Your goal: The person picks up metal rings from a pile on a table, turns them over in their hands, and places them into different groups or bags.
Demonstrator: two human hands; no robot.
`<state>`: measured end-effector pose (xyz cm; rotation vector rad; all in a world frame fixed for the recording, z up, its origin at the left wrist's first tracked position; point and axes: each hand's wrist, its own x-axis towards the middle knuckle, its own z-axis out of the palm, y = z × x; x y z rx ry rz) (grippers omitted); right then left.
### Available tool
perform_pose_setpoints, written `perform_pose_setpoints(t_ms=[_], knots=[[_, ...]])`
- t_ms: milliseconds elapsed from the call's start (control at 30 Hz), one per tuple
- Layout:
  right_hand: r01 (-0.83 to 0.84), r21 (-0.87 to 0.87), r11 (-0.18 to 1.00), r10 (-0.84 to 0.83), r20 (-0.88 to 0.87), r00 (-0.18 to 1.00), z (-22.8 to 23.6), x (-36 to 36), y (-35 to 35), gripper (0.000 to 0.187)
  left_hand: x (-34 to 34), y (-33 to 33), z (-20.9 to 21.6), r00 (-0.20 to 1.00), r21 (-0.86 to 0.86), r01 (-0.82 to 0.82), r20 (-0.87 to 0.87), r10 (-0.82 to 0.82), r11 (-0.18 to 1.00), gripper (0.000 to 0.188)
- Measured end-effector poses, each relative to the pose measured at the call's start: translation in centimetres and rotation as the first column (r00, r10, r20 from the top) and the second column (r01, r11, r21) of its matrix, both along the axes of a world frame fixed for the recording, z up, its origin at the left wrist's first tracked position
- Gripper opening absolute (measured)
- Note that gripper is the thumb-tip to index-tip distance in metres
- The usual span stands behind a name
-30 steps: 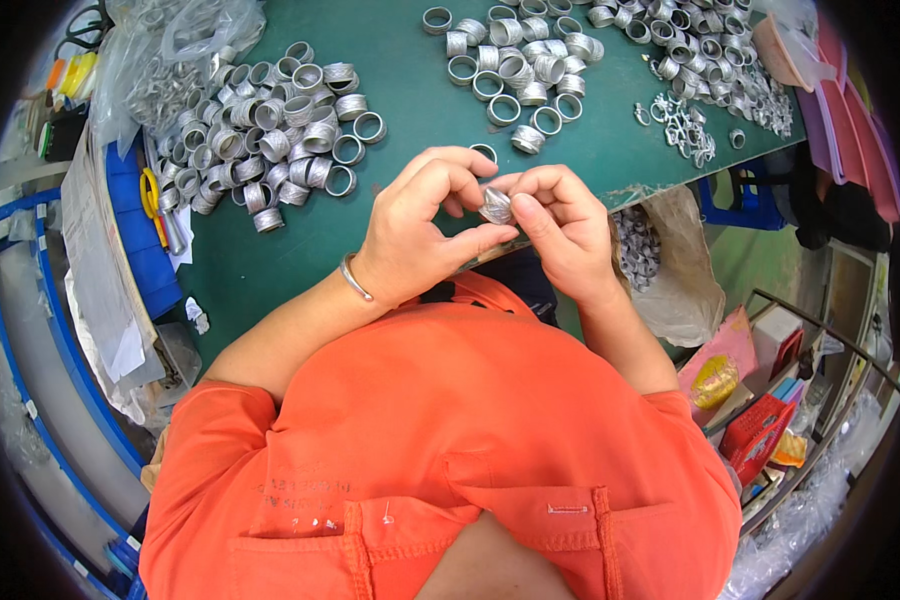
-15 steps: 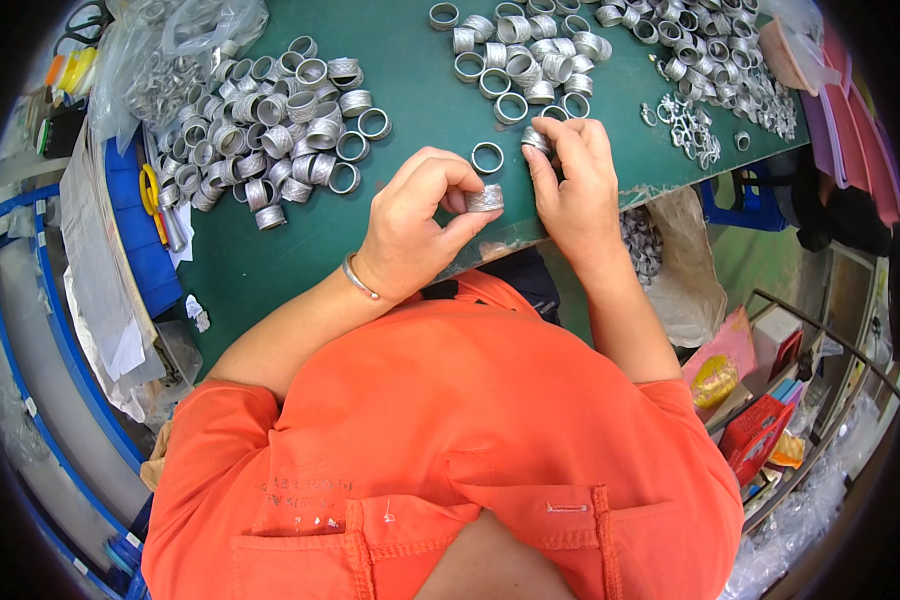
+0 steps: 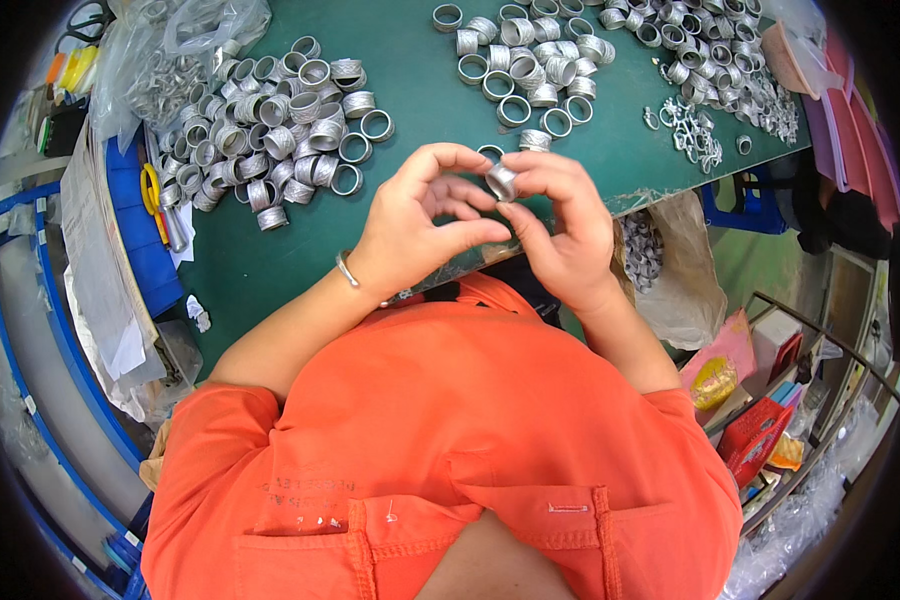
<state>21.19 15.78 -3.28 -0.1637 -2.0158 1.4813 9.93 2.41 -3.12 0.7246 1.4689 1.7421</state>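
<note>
Two bare forearms reach past my orange shirt (image 3: 470, 400), a silver cuff bracelet (image 3: 346, 270) on the left wrist, and my hands meet a little above the middle of the frame. My right hand (image 3: 572, 232) has one silver-coloured ring (image 3: 501, 184) pinched between thumb and forefinger, held at a tilt. My left hand (image 3: 410, 222) is loosely curved, its thumb apart from the ring, its forefinger tip at the upper edge; whether that tip presses or only brushes, I can't tell. I'd judge the step in hand to be handling this single ring, and the next move to call for a light, steady fingertip hold on so small a band. Just behind my fingers another ring lies on the green tabletop (image 3: 400, 60), partly hidden. Farther out, a pile of patterned rings (image 3: 270, 135) fills the upper left, a looser cluster (image 3: 530, 72) sits at upper centre, and at upper right another heap (image 3: 715, 62) borders small branched silver pieces (image 3: 684, 125).
</note>
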Motion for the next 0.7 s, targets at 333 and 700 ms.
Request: perform_pose_setpoints(t_ms=[333, 700], knots=[[0.242, 0.571, 0.784, -0.381, 0.135, 0.915, 0.1, -1.0, 2.9, 0.026, -5.8, -3.4, 2.8, 0.417, -0.072, -0.329, -0.906, 0.076, 0.942, 0.027], [0.226, 0.185, 0.957, -0.232, 0.014, 0.973, -1.2, -0.3, 2.6, 0.024, -7.0, -3.8, 3.4, 0.267, -0.199, -0.392, -0.959, -0.096, 0.898, 0.021]])
